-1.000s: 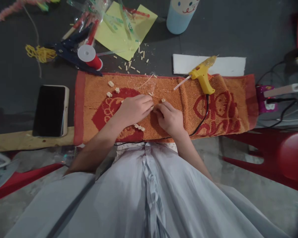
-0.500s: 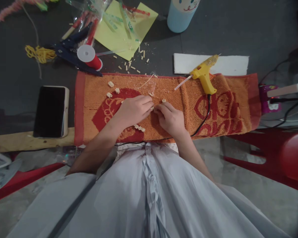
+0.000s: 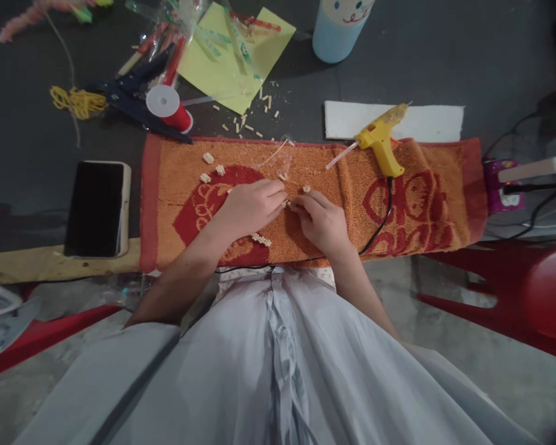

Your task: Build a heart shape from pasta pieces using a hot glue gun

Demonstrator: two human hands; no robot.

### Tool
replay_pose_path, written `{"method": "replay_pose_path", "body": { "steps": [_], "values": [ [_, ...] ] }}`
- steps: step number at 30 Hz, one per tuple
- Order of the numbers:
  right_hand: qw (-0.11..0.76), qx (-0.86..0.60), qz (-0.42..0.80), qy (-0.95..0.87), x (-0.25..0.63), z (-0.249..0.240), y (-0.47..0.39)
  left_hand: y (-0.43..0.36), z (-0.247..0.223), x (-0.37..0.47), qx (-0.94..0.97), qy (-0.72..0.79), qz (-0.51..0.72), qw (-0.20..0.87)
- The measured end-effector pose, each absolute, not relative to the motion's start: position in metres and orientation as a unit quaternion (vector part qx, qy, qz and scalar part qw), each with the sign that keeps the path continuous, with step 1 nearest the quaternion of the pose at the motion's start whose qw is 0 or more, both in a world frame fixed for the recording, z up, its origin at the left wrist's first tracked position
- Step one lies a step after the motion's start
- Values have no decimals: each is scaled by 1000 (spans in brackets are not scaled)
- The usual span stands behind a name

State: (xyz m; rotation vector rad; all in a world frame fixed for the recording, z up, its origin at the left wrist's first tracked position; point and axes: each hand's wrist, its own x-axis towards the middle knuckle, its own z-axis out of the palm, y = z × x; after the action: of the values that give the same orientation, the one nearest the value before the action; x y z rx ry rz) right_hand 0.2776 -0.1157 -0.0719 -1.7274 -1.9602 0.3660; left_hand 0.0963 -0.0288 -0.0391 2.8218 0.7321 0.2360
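Over the orange towel (image 3: 319, 161), my left hand (image 3: 257, 207) and my right hand (image 3: 323, 221) meet with their fingertips almost touching. Both are closed in a pinch around a small pale wooden piece (image 3: 286, 203), mostly hidden by the fingers. Just above my right hand lies a small pale cluster (image 3: 306, 188). A longer pale beaded strip (image 3: 261, 239) rests below my left hand. Several more small clusters (image 3: 208, 158) sit at the upper left of the towel. A yellow glue gun (image 3: 380, 141) lies to the right, its clear stick pointing down-left.
Beyond the towel are a white strip (image 3: 426, 122), a blue bottle (image 3: 340, 31), yellow-green paper (image 3: 234, 59), wood bits, a red thread spool (image 3: 169, 109) and dark pliers (image 3: 130, 99). A phone (image 3: 96, 209) lies left. The glue gun's cable (image 3: 382, 225) crosses the towel.
My right hand has shifted very slightly to the right, and a bit more of the pale piece shows between the fingertips. My left hand has hardly moved.
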Motion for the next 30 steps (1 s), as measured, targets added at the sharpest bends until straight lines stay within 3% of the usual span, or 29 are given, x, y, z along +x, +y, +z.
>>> {"method": "replay_pose_path", "body": {
  "steps": [15, 21, 30],
  "values": [
    [339, -618, 163, -690, 283, -70, -118, -31, -35, 95, 958, 265, 88, 59],
    [370, -605, 161, -687, 282, -66, -121, -36, -27, 94, 928, 299, 158, 158],
    [408, -568, 35, -714, 277, -53, -124, -41, -15, 101, 868, 354, 182, 299]
  ]
}}
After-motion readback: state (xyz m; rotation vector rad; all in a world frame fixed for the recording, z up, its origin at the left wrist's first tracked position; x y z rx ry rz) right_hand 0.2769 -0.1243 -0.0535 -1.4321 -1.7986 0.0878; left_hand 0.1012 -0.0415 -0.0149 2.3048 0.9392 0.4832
